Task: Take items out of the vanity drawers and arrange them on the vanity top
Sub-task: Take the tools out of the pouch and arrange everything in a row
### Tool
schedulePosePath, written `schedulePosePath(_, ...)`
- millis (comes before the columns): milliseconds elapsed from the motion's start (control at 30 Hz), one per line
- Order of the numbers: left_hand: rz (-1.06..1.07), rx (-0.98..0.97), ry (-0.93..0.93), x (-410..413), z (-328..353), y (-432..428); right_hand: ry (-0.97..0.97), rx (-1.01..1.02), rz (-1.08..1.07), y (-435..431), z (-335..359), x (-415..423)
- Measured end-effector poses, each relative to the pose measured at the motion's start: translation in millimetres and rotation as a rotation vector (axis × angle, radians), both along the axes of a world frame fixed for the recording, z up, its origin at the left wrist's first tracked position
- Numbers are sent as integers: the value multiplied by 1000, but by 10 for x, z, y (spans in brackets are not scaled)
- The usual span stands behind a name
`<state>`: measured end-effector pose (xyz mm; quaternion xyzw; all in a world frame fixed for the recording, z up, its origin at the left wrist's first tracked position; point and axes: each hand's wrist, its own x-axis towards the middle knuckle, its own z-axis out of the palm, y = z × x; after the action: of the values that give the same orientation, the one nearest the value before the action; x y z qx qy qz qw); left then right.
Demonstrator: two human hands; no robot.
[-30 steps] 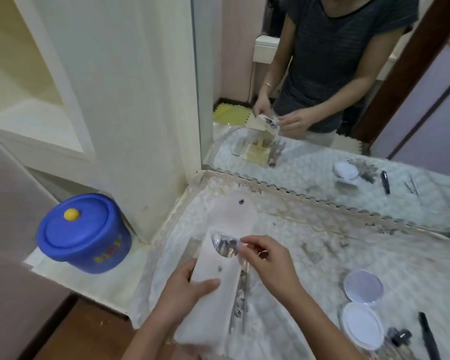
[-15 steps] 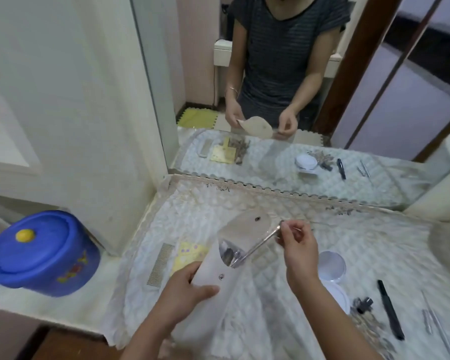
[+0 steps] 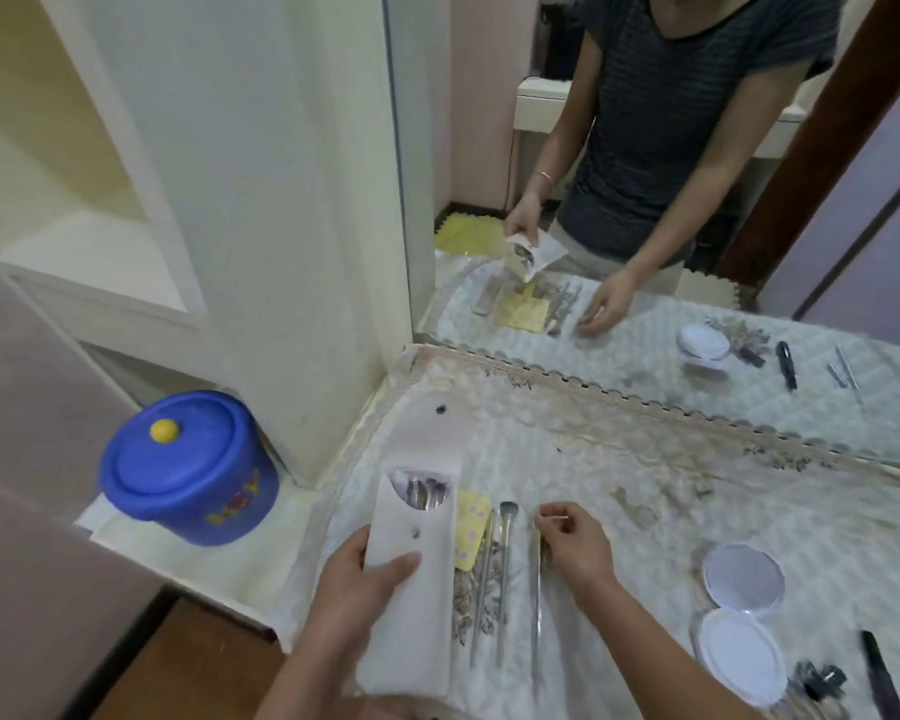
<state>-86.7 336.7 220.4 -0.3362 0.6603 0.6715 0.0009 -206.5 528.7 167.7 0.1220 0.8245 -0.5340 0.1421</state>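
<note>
1. I'm looking down at the vanity top [image 3: 619, 491], covered with a pale quilted cloth, with the mirror [image 3: 697, 200] along its far edge.
2. My left hand [image 3: 357, 579] grips a long white pouch [image 3: 414, 579] around its middle, thumb laid across the front, flap open at the top.
3. Inside the pouch mouth I can see several metal tool heads [image 3: 421, 492] bunched together.
4. My right hand [image 3: 575, 545] is just right of the pouch, fingers pinched narrow at the top end of a thin metal tool [image 3: 537, 615] that lies on the cloth; whether the fingers actually touch it I cannot tell.
5. Between pouch and right hand, two more metal tools [image 3: 492, 579] lie side by side on the cloth, one with a small brush head.
6. A yellow card [image 3: 471, 530] sits partly under those tools, just beside the pouch.
7. Off to the right, an open round compact [image 3: 743, 615] lies flat, both halves showing.
8. Near the right edge there is a black pen-like stick [image 3: 881, 678] and a cluster of small dark pieces [image 3: 819, 680], too blurred to name.
9. Left of the vanity, lower down, a blue tub [image 3: 188, 467] with a yellow knob on its lid stands on a pale shelf.
</note>
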Motion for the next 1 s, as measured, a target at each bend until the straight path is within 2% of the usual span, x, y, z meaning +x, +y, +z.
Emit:
schedulePosePath(200, -16, 72, -12, -46, -15, 96, 0, 27, 103, -91, 108, -151)
schedulePosePath(333, -99, 169, -20, -133, -2, 176, 134, -199, 119, -95, 560, -165)
schedulePosePath(433, -192, 219, -16, -184, -13, 291, 209, -329, 207, -63, 895, -160)
schedulePosePath(500, -264, 253, -17, -211, -18, 377, 303, -280, 245, 10, 1026, -145)
schedulePosePath(633, -418, 278, 2, -256, 3, 529, 454, 0, 277, 212, 1029, -90)
schedulePosePath(800, -562, 247, 4, -337, 51, 698, 345, 142, 101, 436, 975, -37)
schedulePosePath(900, -555, 242, -14, -359, 21, 747, 360, 40, 49, 554, 977, -37)
schedulePosePath(1000, -512, 263, -39, -371, 1, 797, 407, 48, 144, 569, 1003, 75)
